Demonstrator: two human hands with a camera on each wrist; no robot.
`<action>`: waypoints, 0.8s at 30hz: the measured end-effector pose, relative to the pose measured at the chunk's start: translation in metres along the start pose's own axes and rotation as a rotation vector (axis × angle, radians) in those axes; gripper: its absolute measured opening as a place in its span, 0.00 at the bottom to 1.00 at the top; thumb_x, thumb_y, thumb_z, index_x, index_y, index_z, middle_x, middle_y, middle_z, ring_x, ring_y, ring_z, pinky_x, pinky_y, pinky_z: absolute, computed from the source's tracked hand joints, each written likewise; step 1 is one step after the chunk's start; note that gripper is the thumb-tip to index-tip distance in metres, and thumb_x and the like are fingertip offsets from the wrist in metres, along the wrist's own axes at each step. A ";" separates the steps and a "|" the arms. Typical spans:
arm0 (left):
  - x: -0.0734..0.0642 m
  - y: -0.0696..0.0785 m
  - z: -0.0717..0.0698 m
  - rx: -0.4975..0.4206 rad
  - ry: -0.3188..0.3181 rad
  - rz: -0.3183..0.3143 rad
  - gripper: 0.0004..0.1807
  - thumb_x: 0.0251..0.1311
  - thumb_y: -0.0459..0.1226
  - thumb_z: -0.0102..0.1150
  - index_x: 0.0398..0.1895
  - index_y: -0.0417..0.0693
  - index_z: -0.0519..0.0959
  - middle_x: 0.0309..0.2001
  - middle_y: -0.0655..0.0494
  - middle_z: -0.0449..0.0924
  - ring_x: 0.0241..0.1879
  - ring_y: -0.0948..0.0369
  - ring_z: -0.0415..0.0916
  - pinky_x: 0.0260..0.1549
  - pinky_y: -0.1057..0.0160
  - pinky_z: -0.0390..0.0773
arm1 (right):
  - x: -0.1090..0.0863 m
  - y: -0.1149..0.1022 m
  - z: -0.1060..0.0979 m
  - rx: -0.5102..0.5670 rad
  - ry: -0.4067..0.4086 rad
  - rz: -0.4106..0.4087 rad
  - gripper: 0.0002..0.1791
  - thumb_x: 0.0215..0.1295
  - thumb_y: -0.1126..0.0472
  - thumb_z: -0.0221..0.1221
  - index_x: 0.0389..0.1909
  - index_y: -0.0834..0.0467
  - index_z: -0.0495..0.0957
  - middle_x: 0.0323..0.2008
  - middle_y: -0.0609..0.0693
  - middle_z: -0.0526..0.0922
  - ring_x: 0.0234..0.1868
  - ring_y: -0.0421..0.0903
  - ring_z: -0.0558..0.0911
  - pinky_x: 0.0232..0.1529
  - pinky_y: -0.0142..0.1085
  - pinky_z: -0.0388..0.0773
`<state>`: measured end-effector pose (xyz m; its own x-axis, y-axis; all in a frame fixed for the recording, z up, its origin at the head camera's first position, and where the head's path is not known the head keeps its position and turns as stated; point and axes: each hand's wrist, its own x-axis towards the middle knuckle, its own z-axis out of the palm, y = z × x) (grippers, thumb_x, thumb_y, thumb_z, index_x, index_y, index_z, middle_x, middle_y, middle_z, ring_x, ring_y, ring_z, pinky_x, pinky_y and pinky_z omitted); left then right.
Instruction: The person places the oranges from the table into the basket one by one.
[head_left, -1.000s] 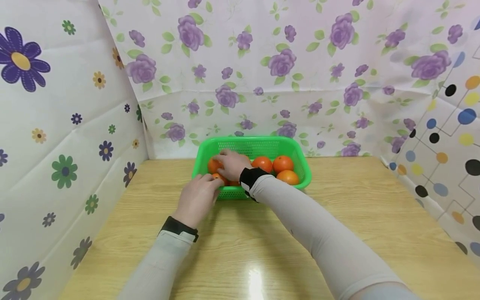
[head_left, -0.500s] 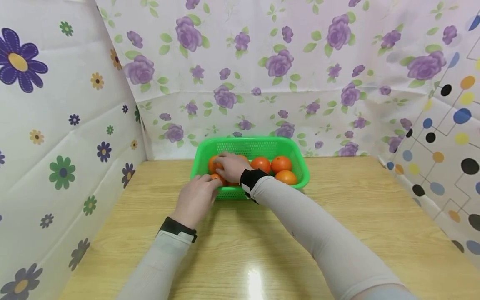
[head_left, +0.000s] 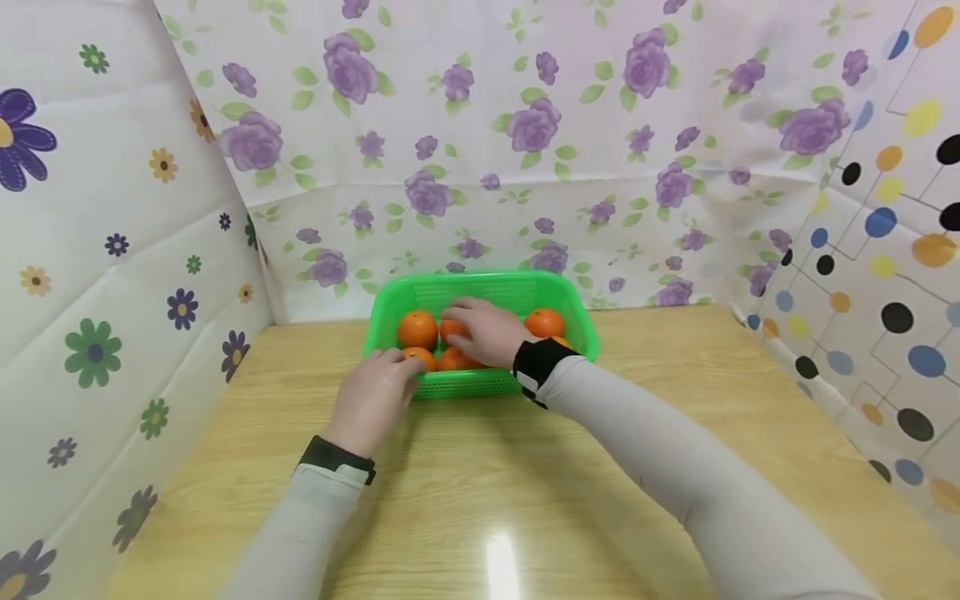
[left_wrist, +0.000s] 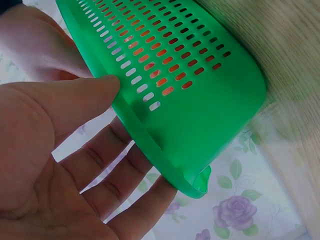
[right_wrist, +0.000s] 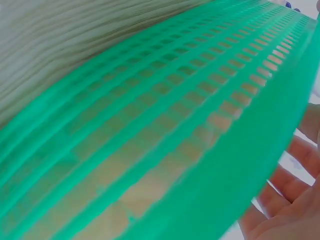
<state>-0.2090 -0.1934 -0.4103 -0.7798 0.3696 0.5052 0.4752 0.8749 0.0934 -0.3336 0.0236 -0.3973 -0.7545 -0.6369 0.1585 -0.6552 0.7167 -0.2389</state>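
Observation:
A green perforated plastic basket (head_left: 480, 383) holding several oranges stands on the wooden table against the back cloth. My left hand (head_left: 367, 404) grips its front-left rim. In the left wrist view the thumb (left_wrist: 95, 100) presses the outer wall while the fingers go over the rim. My right hand (head_left: 491, 333) reaches over the front rim, thumb and fingers bent around an orange (head_left: 453, 330) in the back row. Beside it to the left is another orange (head_left: 417, 331). In the right wrist view the basket wall (right_wrist: 240, 170) hides the fingertips and the fruit.
One more orange (head_left: 545, 322) shows at the basket's right end, and others are partly covered by the right hand. Floral cloth (head_left: 532, 129) hangs close behind the basket. Patterned sheets stand at the left and right. The wooden table (head_left: 442, 500) extends to the front.
My right hand has moved rightward inside the basket, from the leftmost back orange to the one beside it. The left hand stays on the rim. The head view has turned slightly right.

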 end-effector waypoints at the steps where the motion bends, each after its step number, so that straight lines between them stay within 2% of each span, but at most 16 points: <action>1: 0.000 -0.002 -0.001 0.000 -0.003 -0.004 0.12 0.63 0.29 0.80 0.48 0.48 0.91 0.39 0.49 0.86 0.36 0.48 0.78 0.34 0.52 0.84 | -0.005 0.003 -0.002 0.002 -0.002 0.004 0.28 0.86 0.50 0.60 0.80 0.53 0.74 0.81 0.57 0.69 0.79 0.58 0.72 0.71 0.50 0.79; 4: -0.002 -0.006 -0.001 -0.002 -0.010 -0.009 0.13 0.63 0.29 0.80 0.48 0.48 0.91 0.40 0.49 0.86 0.36 0.48 0.78 0.34 0.51 0.85 | -0.021 0.012 -0.008 -0.005 0.014 0.008 0.28 0.86 0.51 0.61 0.80 0.55 0.74 0.81 0.58 0.70 0.79 0.58 0.71 0.74 0.51 0.77; 8: -0.004 -0.012 -0.001 -0.003 -0.017 -0.016 0.14 0.63 0.29 0.80 0.49 0.49 0.91 0.40 0.49 0.86 0.36 0.48 0.79 0.33 0.51 0.85 | -0.043 0.023 -0.014 -0.034 0.077 -0.018 0.27 0.84 0.52 0.64 0.77 0.57 0.77 0.77 0.58 0.75 0.76 0.58 0.75 0.73 0.50 0.78; 12: -0.004 -0.015 -0.001 -0.001 -0.034 -0.023 0.14 0.63 0.29 0.80 0.50 0.49 0.91 0.40 0.49 0.87 0.37 0.49 0.79 0.33 0.51 0.85 | -0.067 0.025 -0.026 -0.026 0.129 -0.062 0.27 0.81 0.54 0.67 0.75 0.58 0.78 0.69 0.59 0.82 0.70 0.58 0.80 0.70 0.51 0.79; 15: -0.004 -0.017 -0.001 0.003 -0.038 -0.024 0.14 0.64 0.29 0.79 0.50 0.49 0.91 0.40 0.49 0.87 0.36 0.49 0.79 0.33 0.51 0.85 | -0.085 0.023 -0.034 -0.014 0.150 -0.052 0.29 0.80 0.55 0.69 0.76 0.58 0.77 0.66 0.58 0.83 0.67 0.57 0.81 0.70 0.51 0.78; 18: -0.005 -0.017 -0.002 0.003 -0.034 -0.025 0.13 0.64 0.28 0.79 0.50 0.48 0.91 0.40 0.49 0.87 0.36 0.49 0.79 0.34 0.51 0.85 | -0.102 0.026 -0.035 -0.015 0.193 -0.050 0.30 0.79 0.55 0.70 0.76 0.60 0.77 0.69 0.59 0.82 0.71 0.59 0.79 0.75 0.53 0.75; 24: -0.011 -0.022 -0.001 -0.002 -0.011 -0.020 0.14 0.61 0.27 0.80 0.47 0.48 0.90 0.36 0.51 0.83 0.34 0.49 0.77 0.31 0.52 0.83 | -0.132 0.034 -0.022 -0.081 0.259 -0.004 0.33 0.78 0.52 0.70 0.77 0.62 0.76 0.75 0.63 0.77 0.79 0.65 0.71 0.82 0.59 0.63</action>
<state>-0.2100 -0.2169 -0.4172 -0.7935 0.3559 0.4936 0.4604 0.8816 0.1045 -0.2571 0.1383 -0.4054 -0.7298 -0.5532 0.4016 -0.6512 0.7413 -0.1623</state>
